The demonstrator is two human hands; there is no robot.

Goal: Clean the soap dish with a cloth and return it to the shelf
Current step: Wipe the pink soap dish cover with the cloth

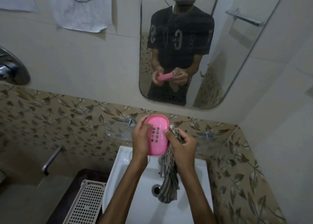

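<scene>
A pink oval soap dish (158,128) with drain slots is held over the white sink (135,181), its inside facing me. My left hand (140,138) grips its left edge, thumb inside. My right hand (182,145) holds a striped grey cloth (170,178) against the dish's right rim, thumb resting inside the dish. The cloth's loose end hangs down to the drain. A glass shelf (118,135) on chrome pegs runs along the leaf-patterned tiles behind the dish.
A chrome tap (162,166) stands at the sink's back, partly behind the cloth. A beige perforated basket (84,205) sits lower left. A wall spout (50,161) juts out at left. A mirror (228,54) above reflects the person.
</scene>
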